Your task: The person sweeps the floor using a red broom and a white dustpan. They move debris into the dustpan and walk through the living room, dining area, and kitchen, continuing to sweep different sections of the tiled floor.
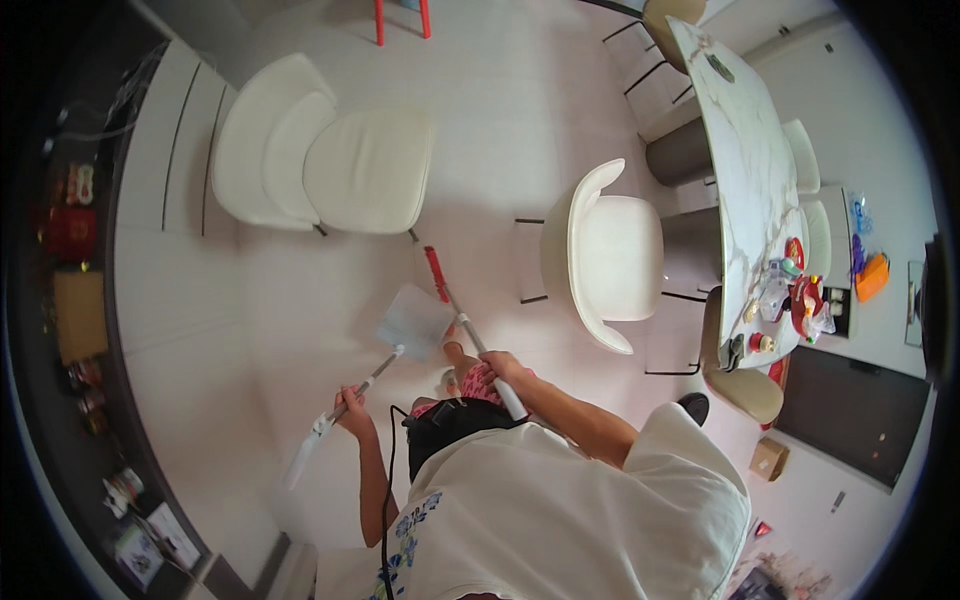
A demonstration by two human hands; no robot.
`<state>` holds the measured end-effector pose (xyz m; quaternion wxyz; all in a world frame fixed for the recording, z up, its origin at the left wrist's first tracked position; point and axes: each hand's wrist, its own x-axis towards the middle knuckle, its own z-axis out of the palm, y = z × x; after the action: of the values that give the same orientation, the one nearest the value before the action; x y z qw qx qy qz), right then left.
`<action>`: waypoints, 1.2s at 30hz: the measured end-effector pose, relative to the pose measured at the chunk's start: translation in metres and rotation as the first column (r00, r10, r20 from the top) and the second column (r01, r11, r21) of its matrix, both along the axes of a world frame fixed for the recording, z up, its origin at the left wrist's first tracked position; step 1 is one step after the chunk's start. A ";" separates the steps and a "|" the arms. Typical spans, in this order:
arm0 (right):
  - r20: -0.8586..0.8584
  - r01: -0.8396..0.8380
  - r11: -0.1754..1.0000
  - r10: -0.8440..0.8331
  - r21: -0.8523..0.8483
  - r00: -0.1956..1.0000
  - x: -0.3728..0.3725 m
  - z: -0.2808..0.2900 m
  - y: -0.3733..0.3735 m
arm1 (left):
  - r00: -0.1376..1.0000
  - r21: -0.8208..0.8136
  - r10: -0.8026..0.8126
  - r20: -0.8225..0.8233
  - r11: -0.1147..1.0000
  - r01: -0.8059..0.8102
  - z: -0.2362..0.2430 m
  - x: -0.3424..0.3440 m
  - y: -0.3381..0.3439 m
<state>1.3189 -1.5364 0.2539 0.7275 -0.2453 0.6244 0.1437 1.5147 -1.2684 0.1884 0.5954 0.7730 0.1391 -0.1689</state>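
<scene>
My left hand (350,408) is closed round the handle of a long-handled dustpan, whose pale translucent pan (410,318) is low by the floor in front of me. Its white and grey handle slants back past my left side. In my right hand (506,370) is the white grip of a broom, fingers wrapped round it. The broom's grey pole runs forward to a narrow head with red bristles (435,272), just beyond the pan's right side. Whether any dirt lies in the pan, I cannot tell.
Two white chairs stand ahead, one at the left (370,170) and one at the right (620,258). A marble-topped table (735,130) with cluttered items is further right. A long cabinet (170,130) lines the left. A cardboard box (769,459) sits at the lower right.
</scene>
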 end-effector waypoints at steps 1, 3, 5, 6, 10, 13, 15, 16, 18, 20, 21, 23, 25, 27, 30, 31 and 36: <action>0.022 0.128 0.987 -0.131 0.102 0.991 -0.010 0.000 -0.019 | 1.000 0.008 -0.011 0.015 1.000 0.011 0.001 0.003 -0.020; -0.021 0.187 0.981 -0.186 0.049 0.982 -0.010 0.013 -0.046 | 0.997 -0.014 -0.071 -0.019 0.997 0.071 0.004 0.014 -0.055; 0.051 0.322 0.935 -0.332 0.148 0.942 -0.017 0.019 -0.069 | 0.989 -0.047 -0.147 -0.028 0.988 0.146 0.008 0.021 -0.095; 0.092 0.344 0.921 -0.364 0.182 0.927 -0.016 0.023 -0.077 | 0.973 -0.047 -0.231 -0.007 0.972 0.230 0.000 0.031 -0.109; 0.199 0.372 0.925 -0.380 0.079 0.903 -0.006 0.056 -0.116 | 0.926 -0.125 -0.377 0.005 0.919 0.375 -0.010 0.061 -0.190; 0.192 0.375 0.926 -0.362 -0.035 0.912 0.003 0.070 -0.134 | 0.937 -0.213 -0.345 -0.058 0.921 0.326 -0.001 0.093 -0.250; 0.180 0.379 0.918 -0.356 -0.114 0.917 0.013 0.083 -0.156 | 0.919 -0.226 -0.386 -0.078 0.905 0.361 0.010 0.109 -0.291; 0.174 0.383 0.911 -0.356 -0.152 0.918 0.020 0.089 -0.168 | 0.908 -0.231 -0.409 -0.086 0.895 0.381 0.015 0.119 -0.312; 0.187 0.378 0.913 -0.349 -0.153 0.918 0.020 0.083 -0.199 | 0.888 -0.264 -0.446 -0.112 0.875 0.406 0.025 0.133 -0.357; 0.190 0.400 0.896 -0.366 -0.192 0.911 0.038 0.098 -0.223 | 0.855 -0.293 -0.498 -0.141 0.846 0.445 0.024 0.152 -0.398; 0.180 0.388 0.884 -0.351 -0.259 0.919 0.038 0.099 -0.229 | 0.815 -0.295 -0.567 -0.119 0.804 0.516 0.020 0.156 -0.413; 0.151 0.355 0.851 -0.322 -0.386 0.935 0.044 0.092 -0.246 | 0.790 -0.295 -0.598 -0.135 0.786 0.544 0.017 0.159 -0.450; 0.145 0.406 0.831 -0.380 -0.380 0.914 0.052 0.101 -0.267 | 0.780 -0.295 -0.612 -0.131 0.775 0.559 0.007 0.175 -0.490; 0.131 0.486 0.788 -0.474 -0.379 0.871 0.057 0.101 -0.275 | 0.796 -0.330 -0.590 -0.136 0.784 0.525 0.011 0.182 -0.528; 0.122 0.570 0.744 -0.567 -0.347 0.814 0.066 0.106 -0.306 | 0.817 -0.342 -0.560 -0.134 0.800 0.493 0.010 0.202 -0.589; 0.149 0.590 0.733 -0.577 -0.339 0.803 0.071 0.093 -0.319 | 0.822 -0.337 -0.556 -0.126 0.803 0.491 0.006 0.212 -0.610; 0.113 0.609 0.666 -0.630 -0.432 0.768 0.087 0.021 -0.415 | 0.817 -0.348 -0.574 -0.058 0.779 0.522 0.005 0.228 -0.704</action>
<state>1.4060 -1.9512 0.2745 0.6420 -0.1744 0.7025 -0.2526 1.7425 -1.9727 0.1933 0.6230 0.6578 -0.0738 -0.4168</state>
